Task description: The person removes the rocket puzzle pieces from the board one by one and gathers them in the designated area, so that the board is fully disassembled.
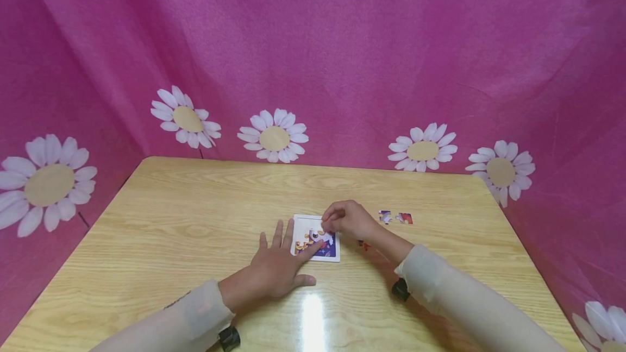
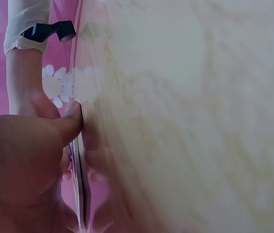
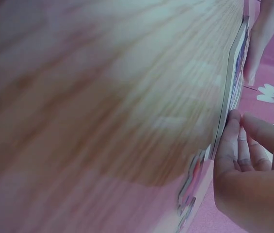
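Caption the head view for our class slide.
Left hand touching a puzzle board, right hand at its edge, loose pieces nearby.

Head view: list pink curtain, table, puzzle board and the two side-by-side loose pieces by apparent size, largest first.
1. Pink curtain
2. Table
3. Puzzle board
4. Left loose piece and right loose piece: too alike to rank
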A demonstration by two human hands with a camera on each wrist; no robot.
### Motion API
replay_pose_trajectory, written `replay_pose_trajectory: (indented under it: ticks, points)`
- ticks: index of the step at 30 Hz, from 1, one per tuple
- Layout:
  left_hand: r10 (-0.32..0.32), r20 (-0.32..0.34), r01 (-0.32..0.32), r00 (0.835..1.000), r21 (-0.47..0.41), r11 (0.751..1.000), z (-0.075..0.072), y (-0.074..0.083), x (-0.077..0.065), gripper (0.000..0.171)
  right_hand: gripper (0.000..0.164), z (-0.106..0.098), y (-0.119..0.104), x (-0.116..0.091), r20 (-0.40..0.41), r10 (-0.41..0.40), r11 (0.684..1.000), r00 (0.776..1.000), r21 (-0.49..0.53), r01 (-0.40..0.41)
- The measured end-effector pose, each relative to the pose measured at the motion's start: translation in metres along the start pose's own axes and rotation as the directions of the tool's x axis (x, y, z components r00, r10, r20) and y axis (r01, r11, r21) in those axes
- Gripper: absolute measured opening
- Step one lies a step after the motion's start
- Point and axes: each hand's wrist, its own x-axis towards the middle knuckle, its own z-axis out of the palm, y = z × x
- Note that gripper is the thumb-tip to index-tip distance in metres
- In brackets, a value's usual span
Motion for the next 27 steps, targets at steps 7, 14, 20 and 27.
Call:
replay_pose_trajectory:
  ticks: [7, 14, 20, 27]
  points:
    - [0.025, 0.026, -0.026, 0.999, 0.03, 0.999, -0.004, 0.005, -0.002, 0.066, 0.008, 0.0, -0.001, -0.001, 0.005, 0.002, 1.0, 1.0, 0.01, -0.002]
    - [0.032, 0.046, -0.033, 0.998, 0.04, 0.999, -0.004, 0.005, -0.001, 0.067, 0.007, -0.001, 0.0, 0.0, 0.005, 0.003, 1.0, 1.0, -0.006, -0.003]
    - [0.034, 0.064, -0.037, 0.997, 0.048, 0.998, -0.005, 0.005, 0.0, 0.073, 0.009, 0.0, -0.004, 0.0, 0.02, -0.017, 1.0, 1.0, -0.011, 0.017]
    - [0.033, 0.067, -0.037, 0.997, 0.052, 0.998, -0.006, 0.005, 0.0, 0.073, 0.01, 0.008, -0.011, 0.006, 0.053, -0.036, 0.999, 0.998, 0.006, 0.036]
